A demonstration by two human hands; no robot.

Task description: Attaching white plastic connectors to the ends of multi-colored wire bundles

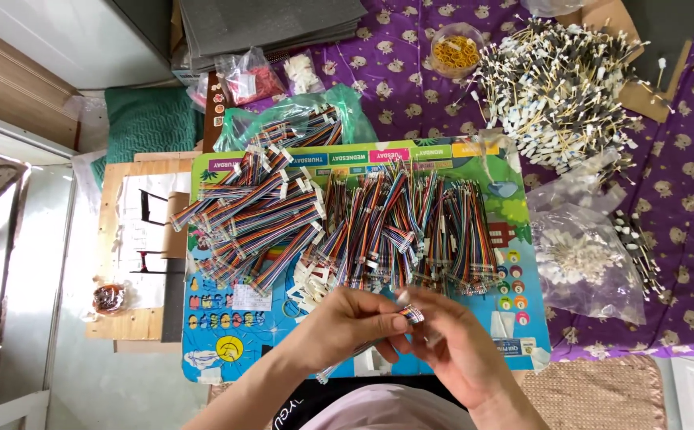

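Pinches a rainbow ribbon cable (413,315) at its striped end, above the near edge of the colourful planner board (211,350) that covers the small wooden desk (124,322). Left hand (347,318) closed around the cable, thumb and forefinger tight just behind the tip. Right hand (450,342) curled in from the other side, fingertips meeting the same end. Rest of the cable trails down and left under the left wrist, toward the board's near edge.

Looks like work on the cable's end, probably at its connector; too small to tell whether a white housing is already seated there.

Calls next for a steady pinch from the left hand, the flat wires kept level and untwisted, and a fine, straight push or pull from the right fingertips.

Farther back on the board: a loose heap of ribbon cables (259,215) at the left, a tidier row of cables (410,231) in the middle and right, scattered white housings (307,279) between them. Off the board's right edge, on the purple cloth (681,199): a clear bag of white parts (578,259), and beyond it a heap of white-and-dark tipped wires (562,80).
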